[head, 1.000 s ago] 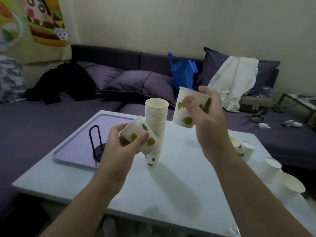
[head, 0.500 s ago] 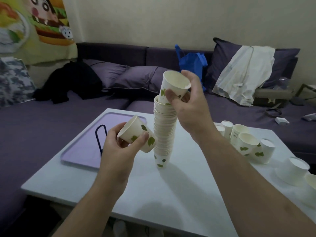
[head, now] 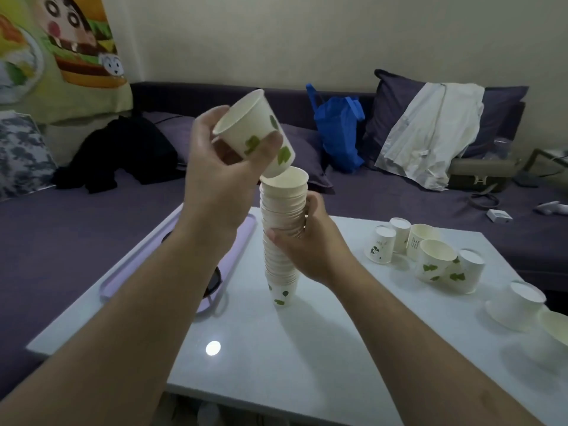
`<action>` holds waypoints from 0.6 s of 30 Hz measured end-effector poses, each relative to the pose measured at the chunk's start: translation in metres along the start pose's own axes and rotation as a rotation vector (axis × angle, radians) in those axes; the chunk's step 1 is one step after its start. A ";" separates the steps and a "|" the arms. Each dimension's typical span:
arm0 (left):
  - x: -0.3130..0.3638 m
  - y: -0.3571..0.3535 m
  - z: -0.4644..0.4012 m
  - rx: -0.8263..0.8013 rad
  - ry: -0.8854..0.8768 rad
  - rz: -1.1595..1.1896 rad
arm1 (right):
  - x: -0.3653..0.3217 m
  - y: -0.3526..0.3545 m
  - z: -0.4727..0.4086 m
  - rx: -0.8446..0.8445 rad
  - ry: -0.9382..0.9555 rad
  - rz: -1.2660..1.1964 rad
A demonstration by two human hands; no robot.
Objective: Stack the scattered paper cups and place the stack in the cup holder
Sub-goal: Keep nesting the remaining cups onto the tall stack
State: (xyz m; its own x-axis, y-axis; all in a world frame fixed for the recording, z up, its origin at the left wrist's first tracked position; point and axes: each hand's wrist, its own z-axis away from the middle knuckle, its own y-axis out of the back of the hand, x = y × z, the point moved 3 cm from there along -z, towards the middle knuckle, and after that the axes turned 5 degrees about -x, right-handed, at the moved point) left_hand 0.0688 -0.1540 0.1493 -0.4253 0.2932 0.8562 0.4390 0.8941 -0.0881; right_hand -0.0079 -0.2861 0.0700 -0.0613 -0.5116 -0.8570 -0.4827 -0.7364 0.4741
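Left hand (head: 224, 167) now raised, pinching tilted cup (head: 255, 133) over stack (head: 282, 229), right hand (head: 310, 250) gripping stack, holder seemingly hidden.

Cups (head: 281, 241) white, green leaf prints; table (head: 276, 348) white; tray (head: 236, 241) lilac; sofa (head: 76, 216) purple; bag (head: 338, 130) blue.

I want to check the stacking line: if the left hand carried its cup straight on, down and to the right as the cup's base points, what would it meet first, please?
Most likely the open mouth of the top cup of the stack, just under the tilted cup in the left hand. The right hand grips the stack lower down, seemingly off that line.
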 end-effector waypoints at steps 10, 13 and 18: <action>-0.032 -0.016 -0.003 -0.200 0.062 -0.312 | 0.009 -0.007 -0.002 0.045 0.001 0.022; -0.034 -0.015 0.001 -0.223 0.120 -0.330 | 0.010 -0.008 -0.003 0.041 0.013 0.009; -0.029 -0.020 0.002 -0.210 0.136 -0.387 | 0.012 -0.010 -0.003 0.052 0.041 -0.032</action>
State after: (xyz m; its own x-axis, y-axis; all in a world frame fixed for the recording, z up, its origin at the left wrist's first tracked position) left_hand 0.0711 -0.1796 0.1248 -0.4881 -0.1085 0.8660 0.4250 0.8371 0.3445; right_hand -0.0016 -0.2864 0.0553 -0.0094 -0.5067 -0.8621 -0.5291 -0.7290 0.4343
